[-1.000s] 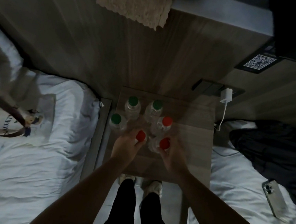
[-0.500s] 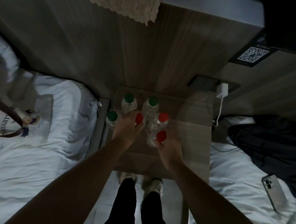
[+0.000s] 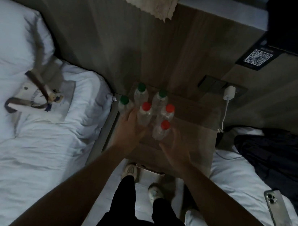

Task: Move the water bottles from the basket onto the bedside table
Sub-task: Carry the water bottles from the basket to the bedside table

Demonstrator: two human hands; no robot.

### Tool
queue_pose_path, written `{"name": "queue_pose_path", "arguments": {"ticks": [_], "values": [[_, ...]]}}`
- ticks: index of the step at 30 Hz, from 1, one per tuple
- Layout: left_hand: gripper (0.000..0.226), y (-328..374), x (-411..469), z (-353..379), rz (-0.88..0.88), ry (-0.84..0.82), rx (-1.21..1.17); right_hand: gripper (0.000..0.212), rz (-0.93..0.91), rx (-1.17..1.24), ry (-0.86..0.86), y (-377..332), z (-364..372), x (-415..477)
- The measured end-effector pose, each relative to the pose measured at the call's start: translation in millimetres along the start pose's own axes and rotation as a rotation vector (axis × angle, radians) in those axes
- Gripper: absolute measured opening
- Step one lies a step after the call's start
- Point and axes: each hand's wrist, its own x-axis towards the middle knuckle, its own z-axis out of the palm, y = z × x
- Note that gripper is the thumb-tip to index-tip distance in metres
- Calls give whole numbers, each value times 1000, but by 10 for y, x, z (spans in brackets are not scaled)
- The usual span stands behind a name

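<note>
Three green-capped water bottles (image 3: 140,94) and three red-capped water bottles (image 3: 166,113) stand upright in a tight group at the back left of the wooden bedside table (image 3: 194,137). My left hand (image 3: 128,131) rests low beside the nearest left red-capped bottle (image 3: 144,114), its fingers loose along that bottle's left side. My right hand (image 3: 174,149) is spread and blurred, a little in front of the front red-capped bottle (image 3: 161,131) and not touching it. The bag that served as the basket (image 3: 38,101), canvas with brown handles, lies flat on the left bed.
White beds flank the table left (image 3: 25,153) and right (image 3: 239,181). On the right bed lie a phone (image 3: 277,209) and dark clothing (image 3: 281,155). A white charger (image 3: 229,93) with its cable hangs from the wall socket behind the table. My feet stand in the narrow gap.
Both hands set their red-capped bottles down among the others and let go. The left hand slid down the bottle; the right hand pulled back toward me.
</note>
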Motion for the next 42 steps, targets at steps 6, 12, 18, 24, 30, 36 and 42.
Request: {"name": "queue_pose_path", "arguments": {"ticks": [6, 12, 18, 24, 30, 36, 42], "values": [[76, -76, -1287, 146, -314, 33, -83, 78, -66, -23, -322, 259, -200, -357], [75, 30, -2326, 373, -518, 150, -119, 73, -223, -25, -541, 251, -125, -701], [69, 220, -3253, 450, -731, 365, -147, 71, -473, -182, -655, 173, 179, -1117], [67, 305, -4195, 531, -936, 539, -194, 72, -645, -346, -831, 31, 529, -1653], [67, 253, -5297, 689, -1116, 657, -247, 72, -805, -478, -963, -24, 992, -2447], [65, 185, -6739, 876, -1271, 804, -328, 72, -943, -607, -1057, 130, 1614, -3769], [63, 150, -8052, 1042, -1369, 955, -383, 71, -1033, -680, -1208, 456, 2160, -5180]]}}
